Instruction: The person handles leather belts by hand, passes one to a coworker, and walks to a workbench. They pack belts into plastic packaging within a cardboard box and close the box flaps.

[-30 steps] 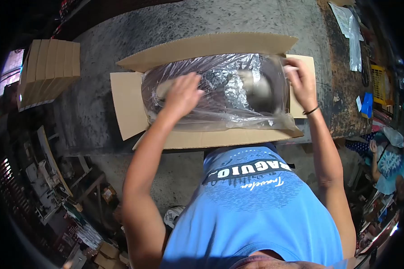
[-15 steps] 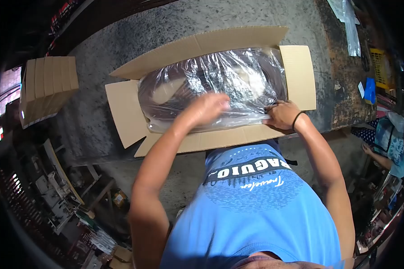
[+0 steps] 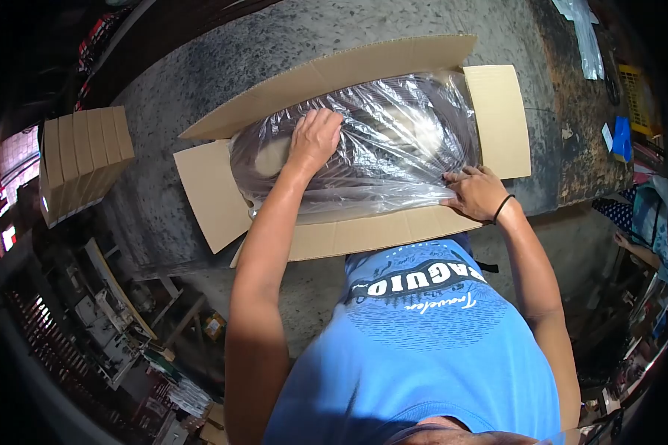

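- Left hand (image 3: 317, 139) half-curled on plastic wrap (image 3: 382, 159), toward the far edge of the carton (image 3: 209, 194) (can't tell its grip).
- Right hand (image 3: 477, 192) loosely bent, near right corner, hold unclear.

- a single view, from the person's head, looking forward and steeply down over the wearer's own blue shirt (image 3: 438, 356).
- the shirt fills the near middle, closest to the lens.
- the open carton (image 3: 500, 122) sits farther off, just past the middle, its inside seen from above.
- the bench (image 3: 163, 178) spans the far half, running slightly aslant, with the floor (image 3: 319, 297) showing below its near edge.
- the lens is very wide: outer lines bend and the corners go dark.
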A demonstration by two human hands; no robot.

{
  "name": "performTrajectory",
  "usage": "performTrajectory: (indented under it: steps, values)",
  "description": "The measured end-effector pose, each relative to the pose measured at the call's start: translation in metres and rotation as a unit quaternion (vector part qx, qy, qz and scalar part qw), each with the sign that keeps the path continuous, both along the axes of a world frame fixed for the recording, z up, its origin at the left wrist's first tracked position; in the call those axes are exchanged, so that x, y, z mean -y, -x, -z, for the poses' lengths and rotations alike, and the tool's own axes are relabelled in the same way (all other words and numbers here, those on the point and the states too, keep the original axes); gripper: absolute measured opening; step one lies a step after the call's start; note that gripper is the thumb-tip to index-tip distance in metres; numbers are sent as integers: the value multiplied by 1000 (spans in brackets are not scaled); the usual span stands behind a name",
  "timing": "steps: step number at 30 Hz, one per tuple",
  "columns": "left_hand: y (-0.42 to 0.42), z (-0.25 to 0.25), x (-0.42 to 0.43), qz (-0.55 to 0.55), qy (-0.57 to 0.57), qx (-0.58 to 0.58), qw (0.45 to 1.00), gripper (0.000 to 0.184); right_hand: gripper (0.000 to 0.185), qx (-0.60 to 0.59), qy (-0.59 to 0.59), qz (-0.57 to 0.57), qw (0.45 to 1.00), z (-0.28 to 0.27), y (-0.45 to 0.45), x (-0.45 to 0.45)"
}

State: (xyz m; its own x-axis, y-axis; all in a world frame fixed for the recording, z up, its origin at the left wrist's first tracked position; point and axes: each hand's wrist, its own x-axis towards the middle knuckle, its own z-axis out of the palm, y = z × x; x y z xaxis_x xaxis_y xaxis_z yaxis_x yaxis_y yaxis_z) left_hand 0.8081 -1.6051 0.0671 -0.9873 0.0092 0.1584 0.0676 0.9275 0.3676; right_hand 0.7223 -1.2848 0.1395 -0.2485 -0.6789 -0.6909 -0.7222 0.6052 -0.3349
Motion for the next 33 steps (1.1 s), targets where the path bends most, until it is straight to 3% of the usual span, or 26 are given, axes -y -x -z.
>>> performTrajectory:
  steps: [10,16,25,28,33]
  values:
    - [-4,5,-8,1,50,-34,998,18,53,-2,6,18,1000,3,-3,-1]
    - [-7,-1,-19,-7,-23,-28,999,17,52,5,-13,22,1000,-1,-2,1]
    - [-7,4,-29,11,51,-22,998,22,50,-40,49,27,998,11,-9,-7]
    - [-8,-6,-34,13,-1,-8,1000,22,50,-37,46,21,998,9,-9,-7]
    - [-9,2,-38,18,25,-3,1000,23,52,-36,44,14,998,12,-9,-8]
